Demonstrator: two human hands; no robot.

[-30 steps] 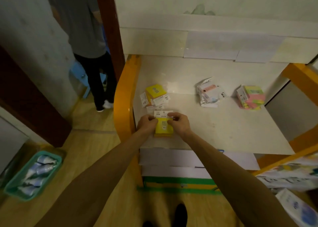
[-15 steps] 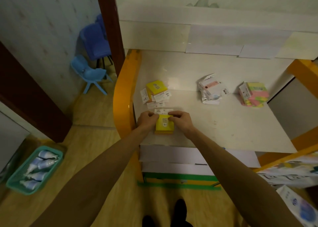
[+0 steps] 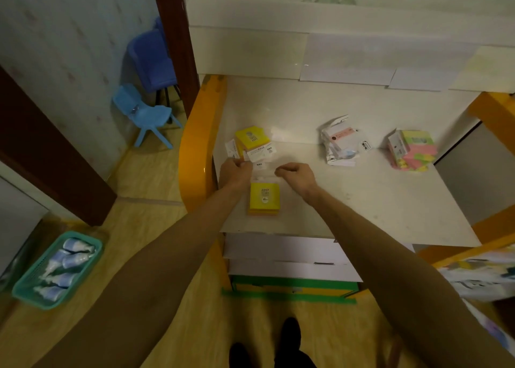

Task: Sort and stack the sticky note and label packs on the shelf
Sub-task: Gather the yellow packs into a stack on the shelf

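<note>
A yellow sticky note pack point(image 3: 264, 199) marked 2207 lies flat near the front left of the white shelf point(image 3: 362, 200), with nothing covering it. Just behind it sits a loose pile of yellow packs point(image 3: 252, 140) with white labels. My left hand point(image 3: 236, 169) pinches a small white-labelled pack point(image 3: 259, 164) at the near edge of that pile. My right hand point(image 3: 296, 174) rests with its fingers curled by the top right corner of the near pack's clear header. Whether it holds anything is unclear. A heap of white label packs point(image 3: 341, 144) and a stack of pink and green note packs point(image 3: 412, 150) lie further right.
The shelf has orange side rails point(image 3: 199, 150) at the left and right ends. White sheets line its back wall. On the floor to the left stand a teal basket of bottles point(image 3: 55, 270) and blue child chairs point(image 3: 145, 114). My shoes show below.
Both hands have come off the yellow pack, which now lies uncovered, and have moved back toward the pile. The person seen standing at the left a second ago is gone from view.
</note>
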